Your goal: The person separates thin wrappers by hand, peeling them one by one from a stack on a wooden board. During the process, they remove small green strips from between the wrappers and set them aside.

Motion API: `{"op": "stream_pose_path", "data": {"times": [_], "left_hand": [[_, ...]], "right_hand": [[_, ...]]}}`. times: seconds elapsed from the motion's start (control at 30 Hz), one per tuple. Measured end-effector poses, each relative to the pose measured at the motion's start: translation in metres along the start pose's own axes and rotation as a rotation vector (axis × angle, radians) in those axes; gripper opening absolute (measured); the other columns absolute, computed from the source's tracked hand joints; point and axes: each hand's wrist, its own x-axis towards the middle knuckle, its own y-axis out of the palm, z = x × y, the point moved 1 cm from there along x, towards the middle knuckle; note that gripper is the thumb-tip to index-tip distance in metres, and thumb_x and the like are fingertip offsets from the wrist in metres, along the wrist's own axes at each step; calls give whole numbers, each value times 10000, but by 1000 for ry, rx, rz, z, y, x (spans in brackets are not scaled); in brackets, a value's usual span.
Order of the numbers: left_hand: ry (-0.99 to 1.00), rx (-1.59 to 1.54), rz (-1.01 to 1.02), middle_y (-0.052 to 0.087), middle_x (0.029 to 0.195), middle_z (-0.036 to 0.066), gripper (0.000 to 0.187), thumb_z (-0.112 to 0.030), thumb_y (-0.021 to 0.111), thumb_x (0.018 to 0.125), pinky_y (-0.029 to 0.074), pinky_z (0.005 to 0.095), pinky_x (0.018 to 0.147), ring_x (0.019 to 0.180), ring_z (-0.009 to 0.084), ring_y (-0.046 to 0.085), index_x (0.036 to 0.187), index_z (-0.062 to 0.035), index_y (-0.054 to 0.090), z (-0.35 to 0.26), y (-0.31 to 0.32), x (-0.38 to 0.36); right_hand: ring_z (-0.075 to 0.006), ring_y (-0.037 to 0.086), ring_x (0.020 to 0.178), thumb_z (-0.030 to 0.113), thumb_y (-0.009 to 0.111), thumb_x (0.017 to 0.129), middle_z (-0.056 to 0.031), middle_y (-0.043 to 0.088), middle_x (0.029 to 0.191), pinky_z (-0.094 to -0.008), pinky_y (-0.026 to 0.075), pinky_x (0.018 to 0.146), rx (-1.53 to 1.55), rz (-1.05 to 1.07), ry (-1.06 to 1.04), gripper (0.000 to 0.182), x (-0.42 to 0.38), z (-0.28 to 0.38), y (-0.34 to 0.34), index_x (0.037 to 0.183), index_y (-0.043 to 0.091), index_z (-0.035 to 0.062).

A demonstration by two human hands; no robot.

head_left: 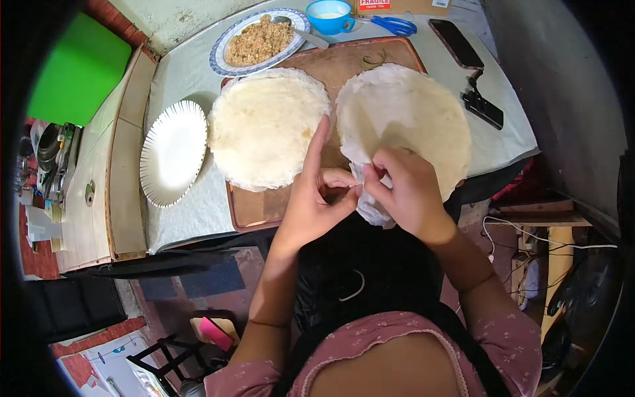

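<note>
Two round stacks of thin pale wrappers lie on a brown wooden board. The left stack rests flat. From the right stack a loose, crumpled wrapper edge droops over the front of the board. My left hand pinches that edge between thumb and a bent finger, its index finger pointing up. Close beside it, my right hand is closed on the same wrapper edge, thumb and fingers together. How far the sheet is separated from the stack is hard to see.
Behind the board stand a plate of minced filling with a spoon and a blue cup. Blue-handled scissors, a phone and a black stand lie to the right. A white paper plate is at left.
</note>
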Motion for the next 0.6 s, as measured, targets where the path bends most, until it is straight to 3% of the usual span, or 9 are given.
{"op": "stream_pose_path", "data": {"times": [0.33, 0.6], "left_hand": [[-27, -91, -99, 597, 1128, 111, 980, 170, 610, 799, 525, 240, 760, 826, 102, 637, 1586, -121, 102, -3, -1, -2], [-29, -37, -219, 676, 986, 98, 845, 148, 630, 850, 528, 240, 804, 892, 115, 663, 1545, -90, 213, 1, 3, 4]], "right_hand": [[-323, 601, 742, 132, 688, 844, -107, 600, 761, -449, 468, 651, 30, -42, -31, 141, -4, -5, -4, 856, 567, 62], [-279, 629, 716, 173, 743, 793, -79, 637, 747, -400, 478, 649, 118, -90, 79, 173, -8, 2, 4, 827, 599, 83]]}}
